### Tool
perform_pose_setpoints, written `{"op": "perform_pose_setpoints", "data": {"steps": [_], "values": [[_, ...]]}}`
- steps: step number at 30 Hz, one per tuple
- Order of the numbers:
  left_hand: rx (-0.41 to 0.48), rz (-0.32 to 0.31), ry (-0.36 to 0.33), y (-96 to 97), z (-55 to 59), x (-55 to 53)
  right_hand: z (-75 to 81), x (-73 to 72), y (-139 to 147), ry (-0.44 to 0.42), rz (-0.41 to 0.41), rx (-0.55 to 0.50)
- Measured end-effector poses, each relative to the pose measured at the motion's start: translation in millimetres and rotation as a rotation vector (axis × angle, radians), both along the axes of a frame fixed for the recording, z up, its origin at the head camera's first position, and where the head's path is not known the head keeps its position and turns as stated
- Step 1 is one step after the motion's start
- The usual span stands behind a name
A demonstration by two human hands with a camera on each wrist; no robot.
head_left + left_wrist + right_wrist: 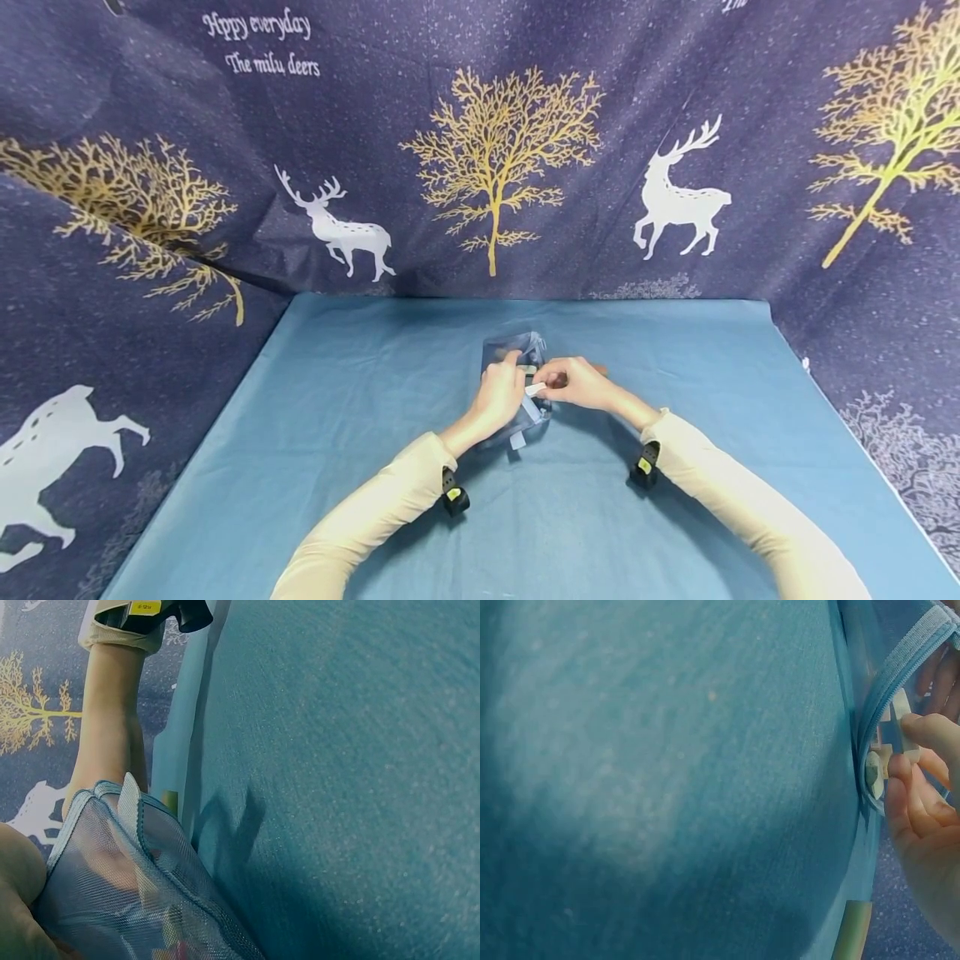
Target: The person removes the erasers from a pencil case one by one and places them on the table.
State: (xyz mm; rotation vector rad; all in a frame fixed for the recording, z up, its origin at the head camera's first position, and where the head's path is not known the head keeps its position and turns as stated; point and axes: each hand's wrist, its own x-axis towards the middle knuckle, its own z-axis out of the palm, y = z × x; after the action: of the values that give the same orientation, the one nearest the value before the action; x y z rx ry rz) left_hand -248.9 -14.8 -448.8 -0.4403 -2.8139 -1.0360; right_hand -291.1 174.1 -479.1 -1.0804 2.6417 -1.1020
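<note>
A blue mesh zip pouch (510, 343) lies on the table's middle, its zipped edge (889, 690) spread apart in the right wrist view. My left hand (501, 390) grips the pouch on its left side; in the left wrist view its fingers (19, 900) show at the lower left beside the mesh. With thumb and fingertips, my right hand (577, 385) pinches a small whitish block (906, 727) at the pouch's opening. Other small pale pieces (875, 771) sit inside, next to those fingertips. Through the mesh (82, 900), part of the right hand shows blurred.
Just beyond the right hand, a yellow-green stick-like piece (853, 930) lies on the blue cloth. A pale tag (518, 440) hangs from the pouch's near end. Blue cloth (360, 375) covers the table, and a printed deer-and-tree curtain (570, 208) stands behind it.
</note>
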Motion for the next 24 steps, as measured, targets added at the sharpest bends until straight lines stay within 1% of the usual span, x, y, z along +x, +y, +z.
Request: {"op": "perform_pose_setpoints", "data": {"steps": [5, 9, 19, 24], "values": [[0.012, 0.000, -0.008, -1.3, 0.9, 1.5, 0.2, 0.4, 2, -0.008, -0.001, -0.008], [0.013, 0.005, 0.002, -2.0, 0.6, 1.8, -0.3, -0.3, 4, -0.013, -0.018, -0.002], [0.011, 0.008, 0.011, -1.3, 1.8, 2.1, -0.3, -0.9, 10, 0.033, -0.045, -0.004], [0.001, 0.013, 0.025, -1.6, 1.7, 2.1, 2.3, 0.7, 12, 0.013, -0.047, 0.007]]}}
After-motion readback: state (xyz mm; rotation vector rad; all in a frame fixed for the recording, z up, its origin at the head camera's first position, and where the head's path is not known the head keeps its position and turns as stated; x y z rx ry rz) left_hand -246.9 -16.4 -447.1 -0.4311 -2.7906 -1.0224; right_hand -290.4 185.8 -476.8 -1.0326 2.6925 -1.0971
